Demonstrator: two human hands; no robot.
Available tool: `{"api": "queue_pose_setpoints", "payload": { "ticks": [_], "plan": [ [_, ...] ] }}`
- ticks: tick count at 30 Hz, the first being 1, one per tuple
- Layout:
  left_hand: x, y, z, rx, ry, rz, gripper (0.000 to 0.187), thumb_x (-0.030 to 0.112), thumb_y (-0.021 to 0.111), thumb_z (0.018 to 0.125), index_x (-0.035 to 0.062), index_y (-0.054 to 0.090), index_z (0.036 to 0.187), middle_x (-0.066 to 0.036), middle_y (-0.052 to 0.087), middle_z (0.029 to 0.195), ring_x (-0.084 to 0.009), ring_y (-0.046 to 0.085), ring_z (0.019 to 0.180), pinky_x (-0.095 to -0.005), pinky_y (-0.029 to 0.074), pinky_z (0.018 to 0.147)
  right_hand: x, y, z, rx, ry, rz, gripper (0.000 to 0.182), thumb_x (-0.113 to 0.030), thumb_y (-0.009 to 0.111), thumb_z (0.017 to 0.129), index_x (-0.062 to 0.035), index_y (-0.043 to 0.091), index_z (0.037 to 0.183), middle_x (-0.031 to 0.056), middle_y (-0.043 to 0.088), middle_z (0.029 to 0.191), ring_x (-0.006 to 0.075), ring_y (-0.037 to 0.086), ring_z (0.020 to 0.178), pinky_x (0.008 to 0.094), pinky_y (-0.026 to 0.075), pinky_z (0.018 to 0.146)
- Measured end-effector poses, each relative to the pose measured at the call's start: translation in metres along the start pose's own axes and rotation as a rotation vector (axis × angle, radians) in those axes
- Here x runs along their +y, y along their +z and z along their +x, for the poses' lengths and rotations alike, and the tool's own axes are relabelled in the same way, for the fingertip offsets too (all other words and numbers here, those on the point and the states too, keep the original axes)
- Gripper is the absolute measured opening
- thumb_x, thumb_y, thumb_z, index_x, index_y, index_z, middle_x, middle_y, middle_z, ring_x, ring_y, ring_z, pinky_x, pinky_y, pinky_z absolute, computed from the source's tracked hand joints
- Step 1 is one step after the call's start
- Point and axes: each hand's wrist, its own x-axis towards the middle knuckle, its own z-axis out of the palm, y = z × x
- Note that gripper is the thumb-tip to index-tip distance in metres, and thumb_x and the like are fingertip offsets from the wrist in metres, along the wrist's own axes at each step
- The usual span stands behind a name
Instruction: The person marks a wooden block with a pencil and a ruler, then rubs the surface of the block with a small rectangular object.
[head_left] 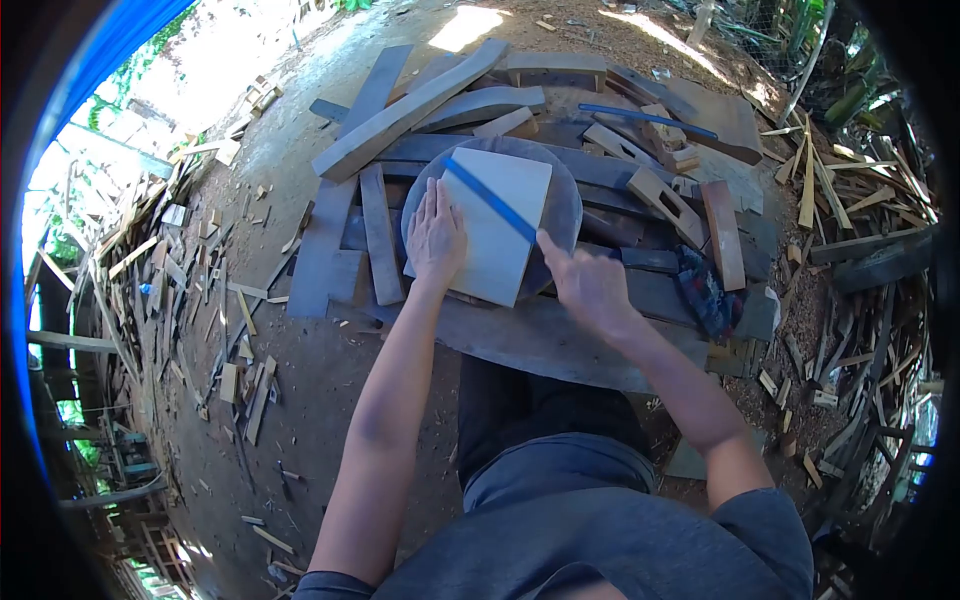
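My left hand (437,235) lies flat along the left edge of a pale wooden board (485,260), fingers together and stretched forward. The board rests on a round grey disc (565,195). A thin straight blue strip (492,200) crosses the board's upper part diagonally, from near my left fingertips down to the right edge. At its lower right end is my right hand (592,290), its index finger reaching onto the strip and the other fingers curled under. The strip's end is partly hidden by those fingers.
Wooden beams (410,108) and cut blocks lie around the disc on a low bench (560,345). A second blue strip (650,118) sits at the back right. Near the right side are a wooden plane-like block (722,235) and a dark cloth (708,290). Wood scraps (255,400) litter the ground.
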Motion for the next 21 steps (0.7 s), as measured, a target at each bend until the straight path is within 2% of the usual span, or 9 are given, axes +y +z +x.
{"api": "queue_pose_setpoints", "payload": {
  "ticks": [2, 4, 9, 13, 15, 18, 21],
  "plan": [
    [0.005, -0.002, 0.0, 0.01, -0.011, 0.012, 0.056, 0.035, 0.036, 0.106, 0.0043, 0.035, 0.153, -0.012, 0.035, 0.16, -0.0269, 0.037, 0.145, -0.0426, 0.028, 0.119, -0.006, -0.016, -0.027, -0.134, -0.02, 0.017, 0.037, -0.02, 0.057, 0.094, -0.0183, 0.067, 0.129, 0.0141, 0.067, 0.064, 0.0283, 0.07, 0.056, 0.0413, 0.055, 0.05],
    [0.003, 0.003, -0.004, 0.013, -0.035, 0.027, 0.056, 0.034, 0.036, 0.106, 0.0046, 0.036, 0.153, -0.01, 0.035, 0.161, -0.0261, 0.037, 0.145, -0.0424, 0.028, 0.119, -0.005, -0.018, -0.026, -0.148, -0.003, 0.053, 0.036, -0.02, 0.056, 0.095, -0.0179, 0.066, 0.13, 0.0152, 0.067, 0.064, 0.029, 0.07, 0.057, 0.0417, 0.055, 0.049],
    [0.001, 0.005, -0.001, 0.05, -0.025, 0.068, 0.055, 0.034, 0.036, 0.106, 0.0069, 0.037, 0.154, -0.008, 0.035, 0.161, -0.0253, 0.037, 0.146, -0.0449, 0.027, 0.119, 0.013, 0.016, 0.053, -0.012, 0.039, 0.093, 0.036, -0.021, 0.055, 0.097, -0.0163, 0.065, 0.131, 0.0152, 0.067, 0.064, 0.031, 0.07, 0.056, 0.0427, 0.055, 0.05],
    [0.006, 0.001, -0.003, 0.023, -0.055, 0.104, 0.055, 0.034, 0.036, 0.106, 0.0077, 0.037, 0.154, -0.007, 0.036, 0.161, -0.0256, 0.037, 0.146, -0.0466, 0.026, 0.119, 0.009, 0.009, 0.039, -0.017, 0.05, 0.078, 0.035, -0.023, 0.055, 0.098, -0.0159, 0.064, 0.131, 0.0154, 0.068, 0.065, 0.0312, 0.07, 0.057, 0.0436, 0.056, 0.051],
    [0.007, 0.001, -0.003, 0.03, -0.068, 0.078, 0.055, 0.035, 0.036, 0.106, 0.008, 0.037, 0.154, -0.006, 0.036, 0.161, -0.0258, 0.037, 0.146, -0.0483, 0.026, 0.119, 0.002, -0.011, 0.009, -0.112, 0.054, 0.05, 0.035, -0.026, 0.054, 0.099, -0.0168, 0.064, 0.131, 0.0147, 0.068, 0.065, 0.0312, 0.071, 0.059, 0.0442, 0.056, 0.053],
    [0.004, 0.004, -0.002, 0.042, -0.047, 0.086, 0.055, 0.035, 0.036, 0.106, 0.0086, 0.037, 0.154, -0.006, 0.036, 0.161, -0.0262, 0.038, 0.145, -0.0483, 0.026, 0.119, 0.006, -0.013, 0.003, -0.145, 0.066, 0.078, 0.034, -0.027, 0.054, 0.099, -0.0174, 0.064, 0.13, 0.0152, 0.068, 0.066, 0.0327, 0.071, 0.062, 0.0452, 0.057, 0.056],
    [0.005, 0.003, -0.003, 0.039, -0.063, 0.097, 0.055, 0.035, 0.036, 0.106, 0.0088, 0.037, 0.154, -0.006, 0.036, 0.161, -0.0268, 0.038, 0.145, -0.0485, 0.025, 0.119, 0.021, 0.008, 0.049, -0.06, 0.109, 0.091, 0.034, -0.026, 0.053, 0.1, -0.0189, 0.064, 0.131, 0.0165, 0.069, 0.068, 0.0352, 0.071, 0.064, 0.0468, 0.058, 0.058]
  ]
}}
